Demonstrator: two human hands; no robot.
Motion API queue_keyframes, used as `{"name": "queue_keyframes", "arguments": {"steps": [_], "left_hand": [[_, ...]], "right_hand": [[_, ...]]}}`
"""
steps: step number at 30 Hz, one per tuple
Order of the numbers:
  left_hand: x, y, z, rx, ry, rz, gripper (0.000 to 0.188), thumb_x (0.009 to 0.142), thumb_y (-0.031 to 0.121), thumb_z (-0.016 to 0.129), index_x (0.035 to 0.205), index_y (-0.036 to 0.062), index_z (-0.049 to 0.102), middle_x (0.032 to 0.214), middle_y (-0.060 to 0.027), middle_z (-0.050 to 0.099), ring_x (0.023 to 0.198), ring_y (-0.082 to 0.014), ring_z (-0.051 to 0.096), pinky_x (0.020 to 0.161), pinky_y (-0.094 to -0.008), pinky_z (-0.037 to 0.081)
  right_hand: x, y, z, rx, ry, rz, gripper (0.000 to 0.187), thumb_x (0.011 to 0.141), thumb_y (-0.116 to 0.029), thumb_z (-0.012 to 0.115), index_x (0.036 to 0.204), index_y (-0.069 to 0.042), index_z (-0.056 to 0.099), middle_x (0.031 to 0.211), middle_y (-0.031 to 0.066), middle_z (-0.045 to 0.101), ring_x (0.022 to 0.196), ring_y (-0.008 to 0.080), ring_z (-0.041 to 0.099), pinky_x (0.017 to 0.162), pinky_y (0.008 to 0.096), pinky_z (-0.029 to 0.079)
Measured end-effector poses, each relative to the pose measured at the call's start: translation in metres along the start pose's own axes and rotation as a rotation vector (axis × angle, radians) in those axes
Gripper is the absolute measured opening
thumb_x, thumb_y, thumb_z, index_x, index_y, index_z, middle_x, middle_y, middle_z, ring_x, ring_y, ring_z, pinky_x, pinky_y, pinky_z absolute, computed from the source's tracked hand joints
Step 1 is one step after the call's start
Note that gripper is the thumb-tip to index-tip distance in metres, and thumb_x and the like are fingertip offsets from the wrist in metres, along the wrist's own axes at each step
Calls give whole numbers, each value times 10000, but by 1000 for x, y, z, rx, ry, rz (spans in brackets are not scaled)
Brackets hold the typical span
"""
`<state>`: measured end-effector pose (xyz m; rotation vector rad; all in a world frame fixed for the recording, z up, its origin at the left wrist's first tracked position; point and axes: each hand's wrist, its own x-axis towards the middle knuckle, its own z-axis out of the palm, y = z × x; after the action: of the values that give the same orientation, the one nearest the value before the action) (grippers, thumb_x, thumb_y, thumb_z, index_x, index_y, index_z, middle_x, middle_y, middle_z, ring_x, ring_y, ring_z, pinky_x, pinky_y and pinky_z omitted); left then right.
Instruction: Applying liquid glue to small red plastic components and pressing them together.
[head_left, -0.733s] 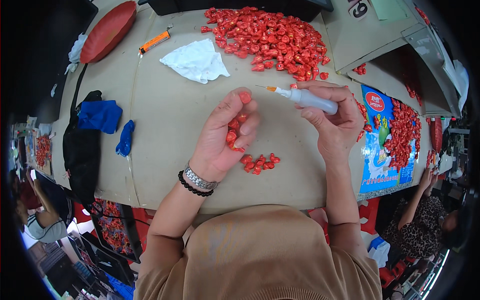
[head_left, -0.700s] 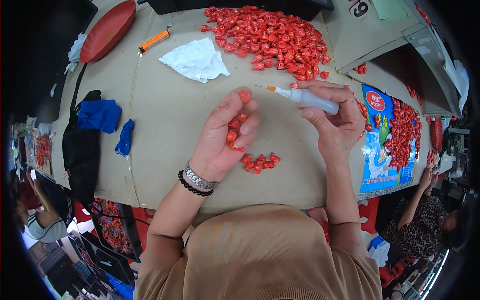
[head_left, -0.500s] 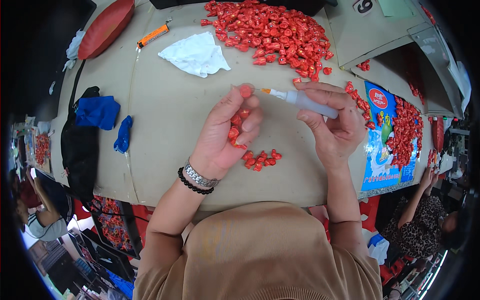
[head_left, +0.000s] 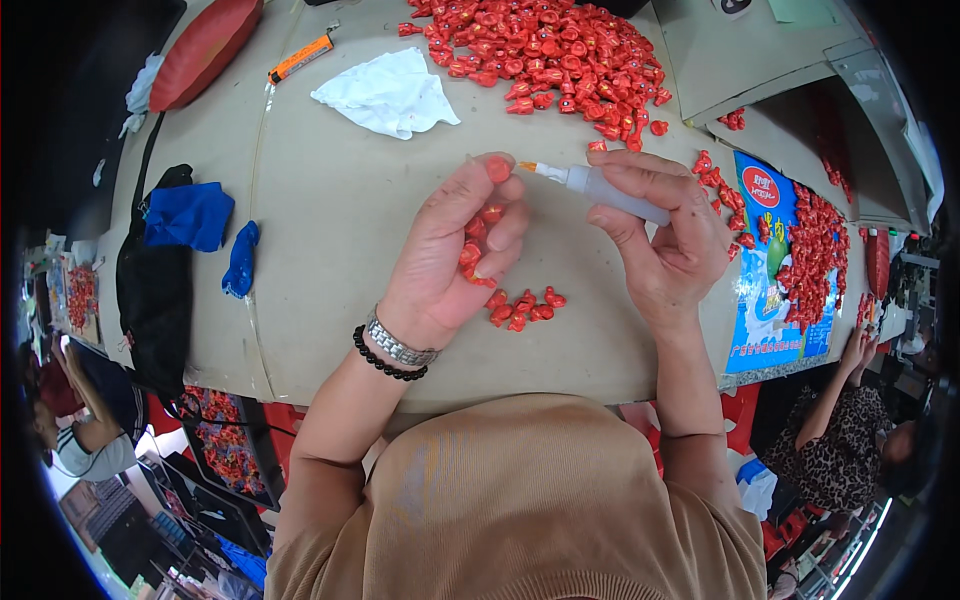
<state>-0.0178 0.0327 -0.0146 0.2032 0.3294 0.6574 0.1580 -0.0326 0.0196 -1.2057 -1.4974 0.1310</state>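
My left hand (head_left: 445, 235) is closed, palm up, around several small red plastic pieces (head_left: 472, 250). Between its thumb and forefinger it pinches one more red piece (head_left: 498, 169), whose rounded end shows. In my right hand (head_left: 672, 235) lies a translucent white squeeze bottle (head_left: 620, 200) with a narrow orange tip (head_left: 527, 166). The tip points left, very close to the pinched piece; whether they touch I cannot tell. Below my hands a small cluster of red pieces (head_left: 525, 308) rests on the table (head_left: 340, 230).
A large heap of red pieces (head_left: 560, 60) spreads at the back. Nearby are a white cloth (head_left: 388, 95), an orange tube-shaped item (head_left: 302, 58), a red tray (head_left: 205, 55) and blue cloths (head_left: 190, 215). On the right, more pieces cover a blue printed sheet (head_left: 755, 310) beside a box-like stand (head_left: 745, 60).
The red piece in my left fingers has turned slightly, and the bottle's tip is still close beside it. The whole view has shifted a little.
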Motion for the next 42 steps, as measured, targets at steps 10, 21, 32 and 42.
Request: {"name": "queue_keyframes", "arguments": {"steps": [10, 21, 32, 42], "left_hand": [[0, -1, 0, 5, 4, 2, 289, 1003, 306, 433, 1026, 49, 563, 915, -42, 592, 609, -94, 407, 380, -184, 330], [1, -2, -1, 20, 18, 9, 212, 964, 262, 534, 1043, 72, 586, 913, -17, 626, 554, -83, 420, 390, -197, 271], [1, 0, 1, 67, 18, 44, 219, 963, 284, 532, 1031, 80, 570, 957, -22, 603, 563, -73, 404, 395, -191, 268], [1, 1, 3, 86, -8, 60, 173, 964, 246, 533, 1020, 84, 554, 968, -27, 599, 560, -66, 389, 397, -189, 268]], "right_hand": [[0, 0, 0, -18, -11, -5, 265, 664, 79, 708, 912, 17, 641, 922, 138, 686, 801, 209, 668, 619, 270, 539], [1, 0, -1, -57, -21, -6, 250, 669, 64, 717, 902, 12, 645, 914, 130, 688, 777, 193, 666, 562, 249, 526], [2, -1, -2, -70, -4, -42, 256, 661, 55, 724, 901, 22, 642, 899, 144, 689, 792, 227, 675, 603, 268, 540], [2, -3, -1, -88, -1, -13, 254, 645, 52, 729, 884, 22, 648, 889, 137, 690, 785, 233, 674, 585, 266, 534]]}}
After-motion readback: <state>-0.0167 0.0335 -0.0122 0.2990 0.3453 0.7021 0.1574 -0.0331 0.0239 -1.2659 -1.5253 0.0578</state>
